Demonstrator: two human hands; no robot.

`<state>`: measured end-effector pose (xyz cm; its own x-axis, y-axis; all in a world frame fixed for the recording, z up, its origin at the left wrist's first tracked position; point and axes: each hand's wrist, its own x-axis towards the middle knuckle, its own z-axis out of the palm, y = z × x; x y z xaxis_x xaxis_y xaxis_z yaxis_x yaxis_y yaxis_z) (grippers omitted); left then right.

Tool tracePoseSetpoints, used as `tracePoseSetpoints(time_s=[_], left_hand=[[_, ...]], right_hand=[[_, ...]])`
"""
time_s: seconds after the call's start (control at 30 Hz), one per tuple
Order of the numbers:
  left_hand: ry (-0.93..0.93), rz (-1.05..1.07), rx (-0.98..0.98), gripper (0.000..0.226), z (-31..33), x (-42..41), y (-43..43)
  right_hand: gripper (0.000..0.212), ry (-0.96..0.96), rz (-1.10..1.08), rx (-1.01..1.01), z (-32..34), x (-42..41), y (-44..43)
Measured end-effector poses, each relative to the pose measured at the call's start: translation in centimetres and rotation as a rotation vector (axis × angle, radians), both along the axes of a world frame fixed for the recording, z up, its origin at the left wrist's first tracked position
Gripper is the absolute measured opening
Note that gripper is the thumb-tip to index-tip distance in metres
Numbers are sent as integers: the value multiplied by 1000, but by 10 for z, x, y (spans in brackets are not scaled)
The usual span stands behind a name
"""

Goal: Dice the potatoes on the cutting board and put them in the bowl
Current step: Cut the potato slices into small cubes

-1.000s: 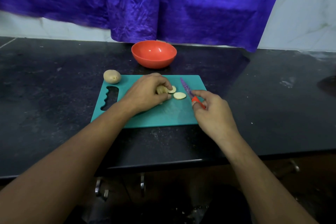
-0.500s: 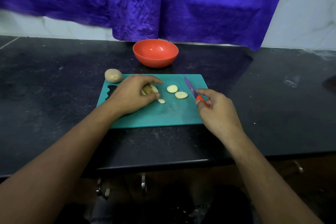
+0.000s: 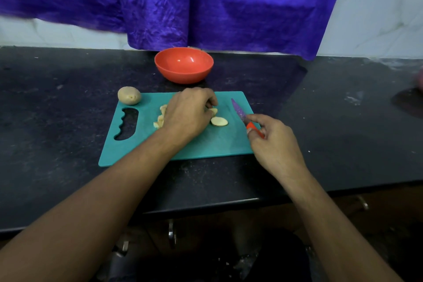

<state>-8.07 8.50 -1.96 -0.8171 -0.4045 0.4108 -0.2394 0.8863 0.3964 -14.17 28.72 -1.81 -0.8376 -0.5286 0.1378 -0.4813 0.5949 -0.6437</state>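
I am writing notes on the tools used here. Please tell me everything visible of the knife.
The knife is small: a purple speckled blade and an orange-red handle that looks plastic. The right hand grips the handle, forefinger stretched to the blade's base. The blade points away and leftward, low over the right edge of the teal cutting board; whether it touches the board is unclear.

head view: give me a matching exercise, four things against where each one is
1 bowl
2 whole potato
3 knife
4 loose slice

a held by the right hand
b at the cutting board's far left corner
c on the counter beyond the board
d flat on the board near the left hand

Pairs: 1-c, 2-b, 3-a, 4-d
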Motion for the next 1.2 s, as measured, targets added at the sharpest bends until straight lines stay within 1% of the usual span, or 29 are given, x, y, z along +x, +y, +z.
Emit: tracePoseSetpoints(time_s=[0.07, 0.2, 0.23, 0.3, 0.37, 0.4, 0.5, 0.57, 0.67, 0.73, 0.87, 0.97, 1.07, 1.13, 1.2], left_hand=[[-5, -57, 10, 11, -2, 1, 3], [-27, -214, -10, 12, -5, 7, 0], [-18, -238, 15, 15, -4, 9, -1], [-5, -255, 49, 28, -4, 12, -1], [-28, -240, 23, 37, -4, 13, -1], [-49, -230, -3, 36, -4, 12, 0], [-99, -195, -96, 21, -3, 9, 3], [-117, -122, -159, 17, -2, 6, 2], [-141, 11, -215, 23, -1, 3, -5], [-163, 59, -261, 30, -1, 4, -9], [-236, 7, -246, 30, -1, 8, -15], [-285, -1, -285, 34, 2, 8, -15], [-286, -43, -337, 33, 4, 3, -8], [-276, -64, -325, 31, 3, -2, -1], [-257, -42, -296, 33, 1, -4, 4]], right_hand=[[35, -5, -2, -13, -2, 0, 1], [36, -9, -12, -25, -3, 0, 3], [36, -13, -14, -23, -2, 0, 4], [36, -18, -13, -24, -2, 0, 5], [36, -14, -10, -27, -1, 2, 4], [36, -12, -12, -30, -1, 3, 3], [35, -2, -13, -38, -2, 6, 2], [35, -1, -12, -33, -2, 7, 2], [35, -1, -7, -19, -1, 7, 3], [36, -4, -5, -14, -1, 7, 3], [37, -11, -3, -16, -3, 6, 1], [37, -21, 8, -10, -2, 7, -2], [37, -13, 5, -11, -1, 8, -3], [37, 6, 4, 1, 0, 8, -2], [38, 29, 2, 20, 1, 9, -1]])
